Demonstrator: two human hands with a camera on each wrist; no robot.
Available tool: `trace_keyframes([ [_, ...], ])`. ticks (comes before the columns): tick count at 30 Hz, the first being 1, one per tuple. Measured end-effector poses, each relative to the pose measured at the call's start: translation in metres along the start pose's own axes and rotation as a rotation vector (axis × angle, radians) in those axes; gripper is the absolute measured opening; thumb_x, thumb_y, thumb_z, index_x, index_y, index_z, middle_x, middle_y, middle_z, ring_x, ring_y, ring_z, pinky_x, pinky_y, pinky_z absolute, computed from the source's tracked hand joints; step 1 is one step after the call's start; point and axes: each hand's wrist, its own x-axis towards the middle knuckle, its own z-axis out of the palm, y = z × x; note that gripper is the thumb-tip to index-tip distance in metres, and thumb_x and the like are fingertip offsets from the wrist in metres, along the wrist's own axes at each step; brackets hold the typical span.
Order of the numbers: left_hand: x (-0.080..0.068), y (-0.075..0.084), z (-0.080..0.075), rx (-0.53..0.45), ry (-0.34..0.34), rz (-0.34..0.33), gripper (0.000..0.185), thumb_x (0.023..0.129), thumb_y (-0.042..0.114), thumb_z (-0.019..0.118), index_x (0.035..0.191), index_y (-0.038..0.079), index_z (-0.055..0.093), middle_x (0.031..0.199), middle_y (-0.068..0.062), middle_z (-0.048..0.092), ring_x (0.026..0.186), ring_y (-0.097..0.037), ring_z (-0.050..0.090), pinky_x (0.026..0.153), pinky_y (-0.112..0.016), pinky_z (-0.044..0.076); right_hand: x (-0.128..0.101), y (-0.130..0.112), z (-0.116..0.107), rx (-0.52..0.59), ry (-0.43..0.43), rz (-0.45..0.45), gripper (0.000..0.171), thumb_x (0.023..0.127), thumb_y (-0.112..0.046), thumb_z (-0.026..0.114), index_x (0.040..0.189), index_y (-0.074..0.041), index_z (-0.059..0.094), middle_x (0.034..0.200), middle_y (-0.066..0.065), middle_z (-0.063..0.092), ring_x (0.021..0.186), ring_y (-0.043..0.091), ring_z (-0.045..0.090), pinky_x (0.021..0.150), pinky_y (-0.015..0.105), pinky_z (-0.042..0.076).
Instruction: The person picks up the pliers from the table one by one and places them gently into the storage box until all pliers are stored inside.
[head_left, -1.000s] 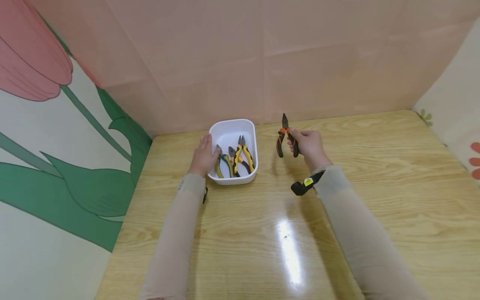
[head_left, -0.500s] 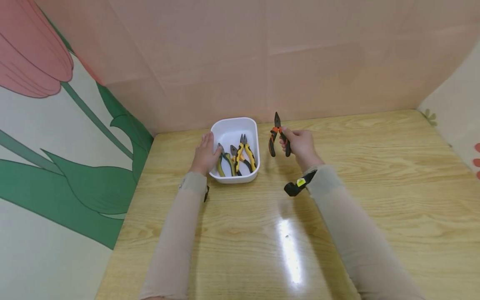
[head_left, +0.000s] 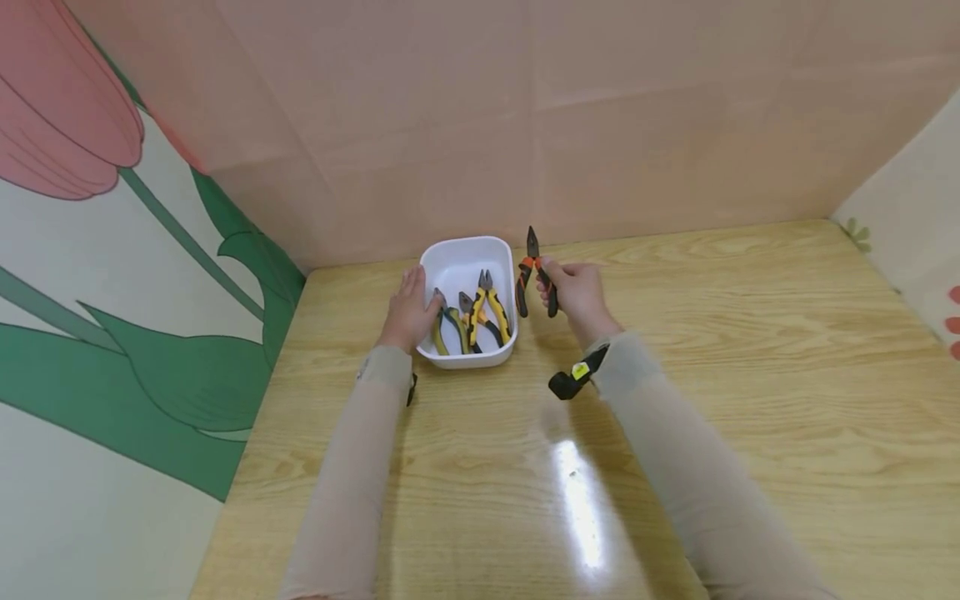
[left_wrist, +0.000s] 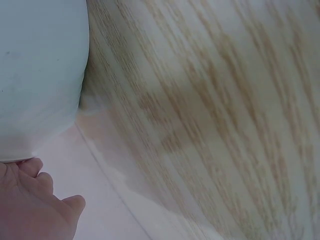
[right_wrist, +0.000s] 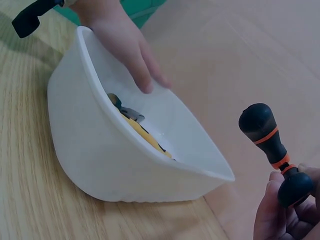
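Note:
My right hand [head_left: 572,292] grips orange-and-black pliers [head_left: 533,275] upright, tip up, just right of the white bin [head_left: 467,254]. In the right wrist view the pliers' handle ends [right_wrist: 268,137] show beside the bin's wall [right_wrist: 100,160]. My left hand [head_left: 408,312] rests with straight fingers against the bin's left rim; the right wrist view shows its fingers [right_wrist: 131,55] over the edge. Inside the bin lie yellow-handled pliers [head_left: 491,310] and green-handled pliers [head_left: 442,329]. The left wrist view shows the bin's outer wall [left_wrist: 40,75] and part of my left hand [left_wrist: 35,205].
The bin stands on a wooden table [head_left: 675,433] near the pink back wall [head_left: 525,125]. A panel with a painted flower [head_left: 112,250] closes the left side. A black wrist-camera mount [head_left: 570,382] sits under my right wrist.
My right hand has carried the orange-and-black pliers leftward, from well right of the bin to just beside its right rim. The left hand has stayed on the bin.

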Motion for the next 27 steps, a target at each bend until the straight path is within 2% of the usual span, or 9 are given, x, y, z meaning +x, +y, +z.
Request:
trace_keyframes([
  [8,-0.001,-0.001,0.000,0.001,-0.004,-0.014,0.074,0.108,0.044,0.039,0.163,0.009,0.002,0.171,-0.008,0.001,0.156,-0.020,-0.007,0.126,-0.054,0.005,0.000,0.003,0.017,-0.010,-0.015,0.006,0.047,0.105,-0.030,0.057,0.115,0.015,0.065,0.079,0.006,0.064,0.064,0.009,0.059,0.060,0.019,0.054],
  [16,-0.002,0.000,0.000,0.005,-0.012,-0.013,0.074,0.109,0.044,0.037,0.163,0.011,0.000,0.170,-0.006,-0.002,0.156,-0.020,-0.008,0.125,-0.054,0.003,-0.004,0.003,0.034,-0.006,-0.030,0.005,0.043,0.105,-0.030,0.057,0.108,0.012,0.067,0.076,0.005,0.063,0.063,0.010,0.059,0.058,0.020,0.053],
  [21,-0.002,0.000,-0.001,-0.001,-0.017,-0.019,0.074,0.108,0.043,0.037,0.163,0.011,-0.001,0.171,-0.006,-0.002,0.155,-0.019,-0.009,0.125,-0.053,0.003,-0.006,0.004,0.043,-0.002,-0.036,0.018,0.040,0.105,-0.029,0.057,0.105,0.010,0.067,0.082,0.012,0.064,0.061,0.010,0.058,0.055,0.019,0.051],
  [24,-0.003,0.000,-0.001,-0.007,-0.011,-0.009,0.074,0.108,0.043,0.038,0.163,0.010,0.000,0.171,-0.008,0.000,0.156,-0.021,-0.008,0.125,-0.054,0.003,-0.006,0.005,0.049,-0.005,-0.039,0.022,0.041,0.105,-0.029,0.057,0.106,0.011,0.067,0.086,0.016,0.064,0.061,0.012,0.058,0.054,0.019,0.051],
  [27,-0.003,0.000,0.000,-0.016,0.000,0.003,0.074,0.108,0.042,0.038,0.163,0.009,0.002,0.171,-0.010,0.002,0.156,-0.023,-0.006,0.125,-0.055,0.004,-0.007,0.005,0.054,-0.023,-0.049,0.029,0.043,0.105,-0.030,0.056,0.109,0.011,0.067,0.082,0.012,0.064,0.063,0.012,0.058,0.054,0.018,0.050],
])
